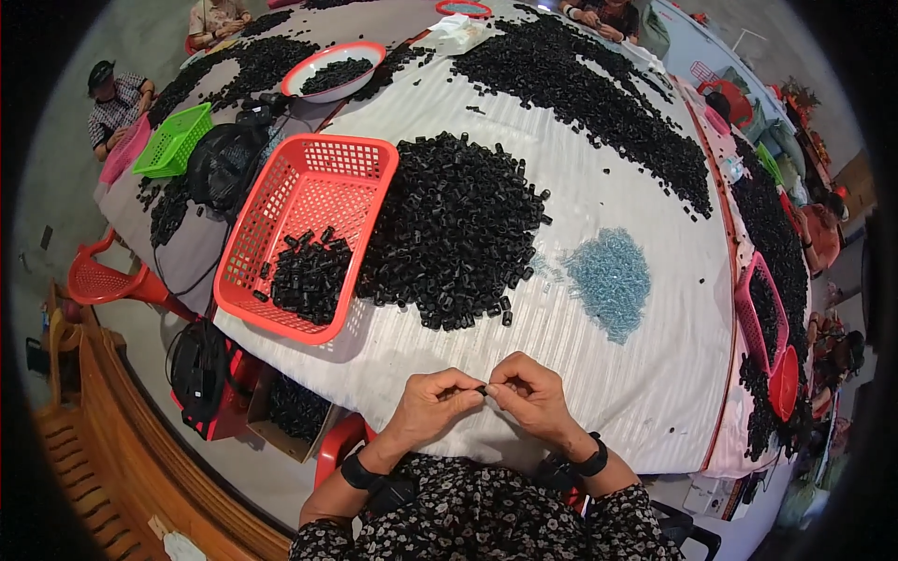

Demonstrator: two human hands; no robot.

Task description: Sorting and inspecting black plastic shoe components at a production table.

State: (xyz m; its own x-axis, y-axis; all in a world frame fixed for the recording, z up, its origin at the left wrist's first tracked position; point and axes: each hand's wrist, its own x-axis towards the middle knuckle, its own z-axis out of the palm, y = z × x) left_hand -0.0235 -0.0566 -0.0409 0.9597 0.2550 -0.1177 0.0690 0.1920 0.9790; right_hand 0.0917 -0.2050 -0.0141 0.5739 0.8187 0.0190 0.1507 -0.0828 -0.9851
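Observation:
Close to the table's front edge, my left hand point(438, 402) and my right hand point(529, 395) meet, fingertips pinched together. Between them is one small black plastic piece point(484, 390), mostly covered by my fingers. Beyond my hands lies a big heap of black plastic pieces point(454, 224) on the white cloth. A smaller pile of clear bluish bits point(610, 283) rests to its right; each bit is too small to make out. Left of the heap, a red perforated plastic basket point(327, 150) holds more black pieces in its near end.
A red-rimmed white basin point(378, 58) and a green basket point(173, 140) stand at the far left. Another spread of black pieces point(580, 89) covers the far side. A pink basket point(748, 309) is at the right. Several other people sit around the table. A wooden bench point(122, 421) stands lower left.

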